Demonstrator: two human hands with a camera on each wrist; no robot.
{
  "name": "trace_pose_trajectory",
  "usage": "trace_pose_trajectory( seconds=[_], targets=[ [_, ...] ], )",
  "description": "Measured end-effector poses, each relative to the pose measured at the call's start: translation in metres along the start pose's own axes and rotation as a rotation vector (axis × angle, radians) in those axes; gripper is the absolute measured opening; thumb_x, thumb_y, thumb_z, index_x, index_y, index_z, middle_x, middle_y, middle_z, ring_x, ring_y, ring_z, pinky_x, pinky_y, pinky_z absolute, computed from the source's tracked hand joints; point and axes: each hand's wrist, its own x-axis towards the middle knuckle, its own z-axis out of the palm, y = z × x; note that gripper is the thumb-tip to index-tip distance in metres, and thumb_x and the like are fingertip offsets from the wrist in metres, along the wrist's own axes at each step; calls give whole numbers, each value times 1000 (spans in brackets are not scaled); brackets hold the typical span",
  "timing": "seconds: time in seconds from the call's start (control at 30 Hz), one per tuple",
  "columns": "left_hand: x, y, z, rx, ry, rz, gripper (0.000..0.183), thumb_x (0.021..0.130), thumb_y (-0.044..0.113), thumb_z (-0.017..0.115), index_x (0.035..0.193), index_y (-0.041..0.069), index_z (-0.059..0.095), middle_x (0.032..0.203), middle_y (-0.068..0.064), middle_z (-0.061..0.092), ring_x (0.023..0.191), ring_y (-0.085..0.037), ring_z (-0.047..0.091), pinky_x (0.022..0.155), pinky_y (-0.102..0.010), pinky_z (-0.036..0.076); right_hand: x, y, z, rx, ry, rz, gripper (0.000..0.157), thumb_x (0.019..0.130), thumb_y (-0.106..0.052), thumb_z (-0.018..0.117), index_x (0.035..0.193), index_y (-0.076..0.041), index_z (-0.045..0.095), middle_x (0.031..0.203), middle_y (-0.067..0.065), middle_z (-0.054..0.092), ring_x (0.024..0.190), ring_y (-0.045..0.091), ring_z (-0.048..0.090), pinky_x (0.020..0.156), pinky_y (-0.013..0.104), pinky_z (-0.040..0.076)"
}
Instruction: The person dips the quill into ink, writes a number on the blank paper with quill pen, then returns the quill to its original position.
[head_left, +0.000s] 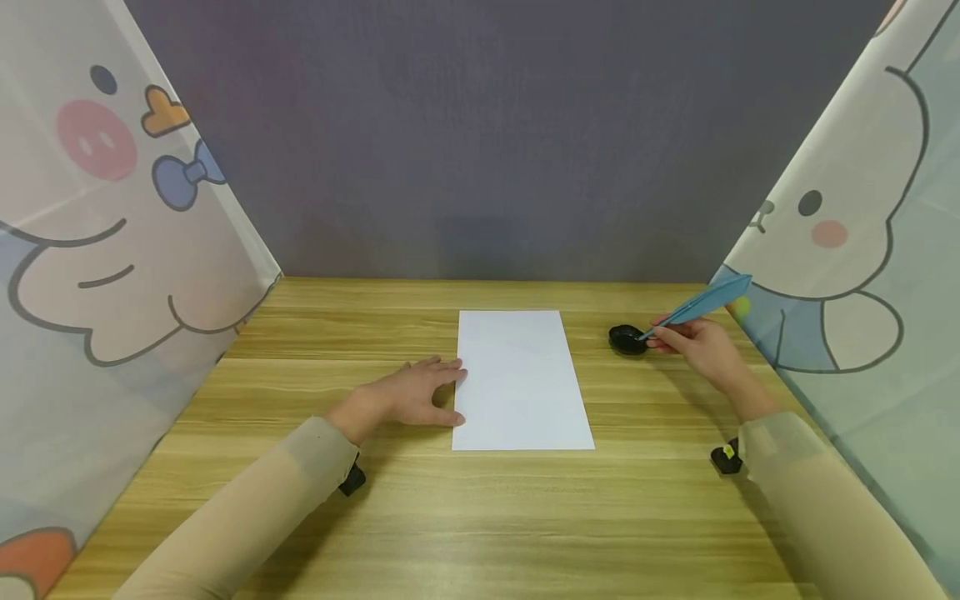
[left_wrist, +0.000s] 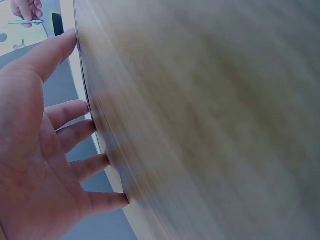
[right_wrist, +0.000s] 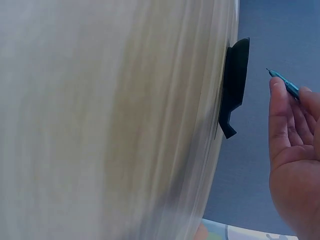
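Flanked by 2 cartoon-printed cloths, I work at a wood-grain table. The left cloth shows a figure with a pink snout beside a blue bow; the right cloth shows a pale figure with a pink cheek. A dark grey panel rises at the table's far edge. Beige sleeves cover both of my arms, with 1 black block visible near each cuff.

A small black dish stands on the table's right side, between my right hand and a white sheet of paper. The dish is open at the top, and a short tab juts from 1 end; I cannot tell what, if anything, lies inside.

My right hand pinches a blue feather pen between thumb and fingers, closed to the thickness of its shaft. The feather slants up and to the right; the dark tip hangs over the dish, apart from its rim in the right wrist view.

My left hand, spread wide and gripping nothing, touches the sheet's left edge with thumb and fingertips. The sheet lies flat near the table's middle.
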Motion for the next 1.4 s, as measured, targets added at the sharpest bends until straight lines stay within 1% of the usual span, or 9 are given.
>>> trace_pose_trajectory(
  seconds=[0.17,0.47,0.7,0.87,1.1,1.2,1.4],
  targets=[
    [1,-1,0,7,5,0,94,101,65,68,173,14,36,184,-6,25,170,-43,18,130,-80,17,3,0,0,-2,-16,3,43,116,-19,58,143,14,60,115,19,83,94,2,80,84,32,68],
    [0,1,-2,16,1,-10,95,100,67,68,173,16,36,184,-5,25,171,-42,18,130,-81,14,7,1,1,19,-30,6,42,115,-18,60,141,15,61,114,18,84,94,3,80,83,34,69],
    [0,2,-3,13,-4,-8,94,101,66,67,173,15,35,184,-5,25,171,-42,18,131,-80,15,10,5,1,-38,-31,17,42,116,-18,57,143,13,62,117,22,82,94,4,80,83,32,68],
    [-1,2,-2,6,-6,-15,94,101,66,67,174,16,35,184,-5,24,171,-42,17,131,-80,14,12,6,2,-76,-30,32,44,116,-22,57,144,11,62,114,24,82,92,7,79,80,31,66],
    [-1,2,0,3,-4,-17,94,101,66,67,174,16,35,184,-4,24,171,-41,17,132,-78,15,11,4,4,-91,-13,39,41,115,-25,60,138,8,68,105,16,83,86,13,78,74,31,63],
    [0,2,1,5,-1,-15,94,101,66,68,173,16,36,184,-4,25,171,-42,18,132,-78,16,11,2,5,-90,-7,40,41,114,-25,61,137,9,68,99,13,84,83,14,77,71,32,63],
    [0,2,0,0,0,-15,94,101,66,68,173,15,36,184,-5,25,171,-42,18,132,-78,15,12,1,7,-88,-14,73,42,114,-23,62,138,11,67,95,6,83,81,12,77,71,30,62]
  ],
)
